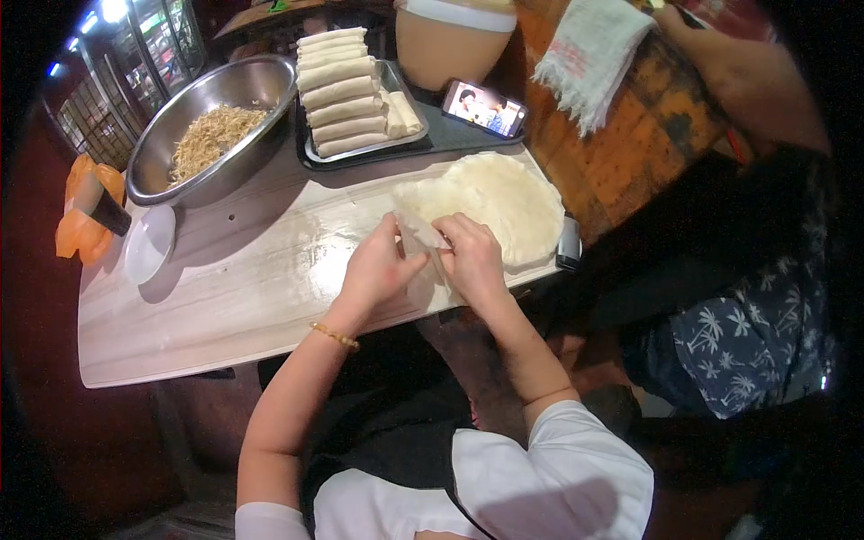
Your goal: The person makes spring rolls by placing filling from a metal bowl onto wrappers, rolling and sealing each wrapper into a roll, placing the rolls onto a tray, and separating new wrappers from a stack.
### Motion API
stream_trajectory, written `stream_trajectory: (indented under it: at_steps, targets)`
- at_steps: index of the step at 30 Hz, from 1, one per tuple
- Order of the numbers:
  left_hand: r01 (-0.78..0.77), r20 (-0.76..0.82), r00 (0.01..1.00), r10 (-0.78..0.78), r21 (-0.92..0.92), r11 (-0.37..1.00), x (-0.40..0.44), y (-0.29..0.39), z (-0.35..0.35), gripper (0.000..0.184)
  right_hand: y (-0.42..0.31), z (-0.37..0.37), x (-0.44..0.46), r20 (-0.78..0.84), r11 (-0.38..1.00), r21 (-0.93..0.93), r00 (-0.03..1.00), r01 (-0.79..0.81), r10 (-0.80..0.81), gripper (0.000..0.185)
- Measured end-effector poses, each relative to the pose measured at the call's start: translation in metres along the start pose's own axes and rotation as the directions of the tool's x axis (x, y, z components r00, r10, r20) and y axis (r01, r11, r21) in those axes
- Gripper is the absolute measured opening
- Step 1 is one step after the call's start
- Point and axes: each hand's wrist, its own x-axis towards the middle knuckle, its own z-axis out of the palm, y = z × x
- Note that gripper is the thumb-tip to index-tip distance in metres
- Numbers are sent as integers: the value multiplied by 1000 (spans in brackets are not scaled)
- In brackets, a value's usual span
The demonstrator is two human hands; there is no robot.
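A stack of thin round wrapper sheets (pixel 504 202) lies on the light wooden board (pixel 225 297). At its left edge, my left hand (pixel 380 263) pinches a thin translucent wrapper (pixel 419 236) between thumb and fingers. My right hand (pixel 470 256) grips the same wrapper from the other side, its fingers bent over the folded edge. Both hands are close together, low over the board. Whether any filling is inside the wrapper cannot be made out.
A metal bowl of shredded filling (pixel 211 144) stands back left, by a white dish (pixel 149 245) and an orange bag (pixel 81 229). Behind are a tray of rolls (pixel 342 94), a lit phone (pixel 486 110) and a tub (pixel 454 40). Another person's arm (pixel 729 72) is near a towel (pixel 594 54).
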Motion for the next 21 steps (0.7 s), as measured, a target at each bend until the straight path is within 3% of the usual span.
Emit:
stream_trajectory:
  at_steps: [1, 3, 4, 6, 9, 11, 13, 15, 17, 19, 21]
  targets:
    - [1, -4, 1000, -1, 0, 1000, 2, -4, 1, 58, -5, 1, 2, 1, 1000, 1, 1000, 4, -4, 29]
    - [-32, -200, 979, 47, 80, 996, 10, -12, 6, 44, -11, 0, 6, -97, 997, 79, 995, 23, -16, 28]
    - [-36, -202, 978, 51, 80, 996, 13, -15, 7, 44, -13, -3, 8, -100, 997, 77, 995, 25, -18, 28]
    - [-92, -299, 952, 67, -71, 993, 18, -16, 3, 30, -17, -11, 12, -47, 989, 105, 993, -102, 107, 24]
    - [35, -180, 983, -40, -33, 999, 19, -15, -13, 22, -7, -24, 20, -131, 972, 53, 963, -231, 236, 21]
    - [-1, -259, 966, -11, -44, 999, 17, -25, -17, 22, 11, -35, 25, -163, 961, 23, 947, -276, 276, 17]
    - [-40, -338, 941, 21, -48, 998, 14, -32, -23, 23, 29, -47, 28, -253, 919, 203, 888, -338, 383, 16]
    - [63, -303, 947, -108, -154, 986, 10, -36, -29, 25, 39, -58, 28, -265, 894, 225, 858, -388, 439, 18]
    - [53, -323, 943, -86, -111, 992, 16, -55, -28, 27, 51, -65, 28, -275, 865, 245, 824, -438, 495, 21]
    - [43, -341, 938, -64, -67, 997, 22, -74, -26, 28, 73, -60, 24, -221, 739, 525, 771, -422, 598, 23]
    - [29, -295, 950, -106, -251, 968, 26, -87, -27, 29, 100, -57, 22, -207, 709, 581, 770, -400, 604, 21]
